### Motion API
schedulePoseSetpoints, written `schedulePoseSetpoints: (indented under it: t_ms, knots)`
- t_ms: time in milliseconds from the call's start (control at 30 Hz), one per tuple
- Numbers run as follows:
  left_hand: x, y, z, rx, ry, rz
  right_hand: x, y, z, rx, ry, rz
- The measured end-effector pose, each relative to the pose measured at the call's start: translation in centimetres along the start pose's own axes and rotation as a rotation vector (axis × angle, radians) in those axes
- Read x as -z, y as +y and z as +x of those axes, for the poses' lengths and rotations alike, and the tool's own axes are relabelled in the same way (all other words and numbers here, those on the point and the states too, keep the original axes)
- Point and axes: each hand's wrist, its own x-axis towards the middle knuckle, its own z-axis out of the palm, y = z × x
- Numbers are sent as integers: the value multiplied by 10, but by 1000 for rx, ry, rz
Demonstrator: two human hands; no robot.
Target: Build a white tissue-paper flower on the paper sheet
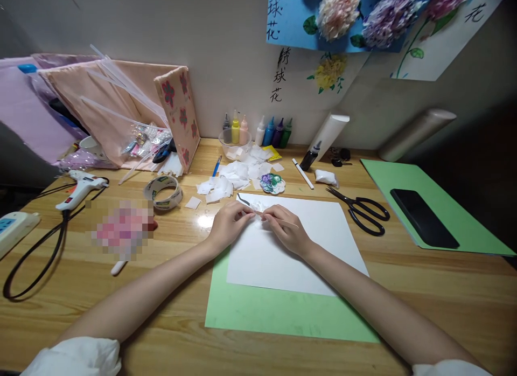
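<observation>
My right hand (288, 233) is closed around a thin light-wood stick (287, 223), whose rear end sticks out past the fingers. My left hand (230, 225) has its thumb and fingers pinched together right beside the right fingertips; what they pinch is too small to make out. Just beyond the fingertips, a cluster of white crumpled paper (260, 205) sits on a white sheet (258, 263). Dark lettering or a dark stroke (243, 200) shows at the sheet's upper left. Beneath the sheet lies light green card (283, 311).
Behind the hands are paper scraps (234, 174), a paint-stained palette (272, 183) and paint bottles (269, 131). Black scissors (365, 211) and a phone (424, 217) lie right. Tape (163, 193), a glue gun (81, 187) with its cable and a pink box (177, 112) stand left.
</observation>
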Motion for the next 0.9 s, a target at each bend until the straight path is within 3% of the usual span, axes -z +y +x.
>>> schedulePoseSetpoints:
  t_ms: [200,333,467,900]
  knots:
    - [-3,-4,7,4,25,59,3,-1,-6,55,153,47]
    - [-2,-4,8,-11,30,70,1,-3,-6,194,31,14]
    - [-2,-3,8,-24,31,80,-4,-2,-4,198,-40,-71]
    - [-2,-2,6,55,40,83,-8,-1,-1,157,-26,-179]
